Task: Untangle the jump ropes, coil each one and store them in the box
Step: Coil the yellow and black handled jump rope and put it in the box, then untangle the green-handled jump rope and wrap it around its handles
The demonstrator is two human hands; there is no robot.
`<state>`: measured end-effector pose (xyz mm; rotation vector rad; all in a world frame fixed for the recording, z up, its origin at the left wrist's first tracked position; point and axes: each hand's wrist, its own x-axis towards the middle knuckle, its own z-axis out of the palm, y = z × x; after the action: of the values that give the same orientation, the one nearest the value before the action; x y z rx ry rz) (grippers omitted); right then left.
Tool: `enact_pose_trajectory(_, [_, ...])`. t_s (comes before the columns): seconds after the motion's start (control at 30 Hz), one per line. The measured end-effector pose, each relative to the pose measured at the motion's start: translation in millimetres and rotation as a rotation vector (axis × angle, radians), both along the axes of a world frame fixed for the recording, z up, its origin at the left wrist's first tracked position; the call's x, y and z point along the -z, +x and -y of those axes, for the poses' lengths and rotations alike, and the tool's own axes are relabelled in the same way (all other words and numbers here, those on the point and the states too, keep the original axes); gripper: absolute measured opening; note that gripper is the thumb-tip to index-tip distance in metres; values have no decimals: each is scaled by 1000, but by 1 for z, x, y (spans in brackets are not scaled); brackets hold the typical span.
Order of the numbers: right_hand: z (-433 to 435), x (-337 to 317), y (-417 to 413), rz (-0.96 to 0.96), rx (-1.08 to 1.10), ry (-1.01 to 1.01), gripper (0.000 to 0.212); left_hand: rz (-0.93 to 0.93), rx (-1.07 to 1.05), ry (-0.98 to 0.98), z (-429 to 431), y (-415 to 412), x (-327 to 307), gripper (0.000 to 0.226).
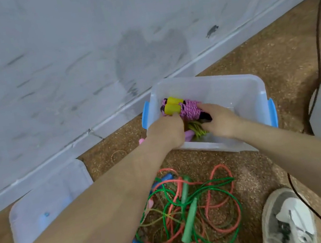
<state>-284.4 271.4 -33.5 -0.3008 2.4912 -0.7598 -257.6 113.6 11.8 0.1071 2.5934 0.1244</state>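
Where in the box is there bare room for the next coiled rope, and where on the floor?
Inside the clear plastic box, the right half is bare, between the coiled pink rope with yellow handles and the blue-latched right wall. The left half is crowded. Bare brown floor lies between the tangled ropes and the white shoe.

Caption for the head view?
Left hand and right hand hold a coiled pink rope in the box; tangled ropes lie nearby.

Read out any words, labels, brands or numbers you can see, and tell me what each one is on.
None readable. The box, lid, pink rope, its yellow handles and the loose ropes show no writing; the dark marks on the shoe are too blurred to read.
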Motion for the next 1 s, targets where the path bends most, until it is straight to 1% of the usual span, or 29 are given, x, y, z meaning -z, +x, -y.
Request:
enact_pose_trajectory(0.03, [0,0,0,-8,-57,83,60,-29,-26,71,1,3,-2,33])
enact_pose_trajectory(0.07, [2,-3,1,-32,-108,165,66,-95,-72,161,3,8,-6,32])
enact_pose_trajectory(0.1, [6,-8,3,-69,-122,200,69,-190,-147,266,8,15,-10,32])
enact_pose_trajectory(0.13, [12,-17,6,-135,-109,182,68,-306,-237,357,15,25,-16,31])
enact_pose_trajectory(0.17, [21,-29,13,-220,-88,124,61,-395,-340,412,27,37,-19,29])
enact_pose_trajectory(0.23, [46,-53,32,-352,-107,-38,41,-476,-602,452,57,66,-20,27])
enact_pose_trajectory(0.27, [59,-61,44,-359,-169,-92,34,-483,-755,453,74,82,-16,27])
enact_pose_trajectory(0.3, [73,-65,58,-331,-244,-137,31,-463,-884,453,91,100,-9,26])
enact_pose_trajectory(0.33, [84,-64,72,-269,-316,-179,29,-407,-963,449,104,118,0,23])
enact_pose_trajectory(0.37, [93,-58,87,-177,-395,-187,30,-295,-972,413,113,138,13,18])
enact_pose_trajectory(0.4, [100,-48,102,-89,-490,-149,38,-145,-918,348,117,158,26,26])
enact_pose_trajectory(0.43, [104,-36,116,0,-588,-50,57,24,-841,282,119,179,41,53])
enact_pose_trajectory(0.47, [104,-22,127,89,-658,76,81,159,-780,236,119,198,54,78])
enact_pose_trajectory(0.5, [102,-9,137,167,-681,184,102,253,-758,210,117,216,66,94])
enact_pose_trajectory(0.53, [99,1,145,209,-680,263,115,306,-747,196,113,232,75,101])
enact_pose_trajectory(0.57, [96,9,152,221,-680,313,122,307,-738,186,109,245,82,100])
enact_pose_trajectory(0.63, [91,22,163,212,-703,360,124,240,-701,146,102,262,86,84])
enact_pose_trajectory(0.67, [88,24,169,215,-705,350,120,195,-707,145,100,266,84,72])
enact_pose_trajectory(0.7, [86,26,173,227,-684,331,111,154,-734,156,100,268,82,59])
enact_pose_trajectory(0.73, [85,26,173,225,-640,290,97,125,-766,177,101,268,78,48])
enact_pose_trajectory(0.77, [84,23,170,229,-580,236,79,125,-830,216,103,266,72,39])
enact_pose_trajectory(0.83, [89,5,160,231,-484,124,45,142,-1023,382,112,260,57,26])
enact_pose_trajectory(0.9, [100,-30,146,243,-448,35,25,146,-1120,564,123,247,31,26])
enact_pose_trajectory(0.97, [113,-76,135,237,-507,-33,15,140,-1080,631,135,231,-4,28])
enact_pose_trajectory(1.0, [120,-103,131,213,-552,-45,13,128,-1041,651,140,224,-26,26])
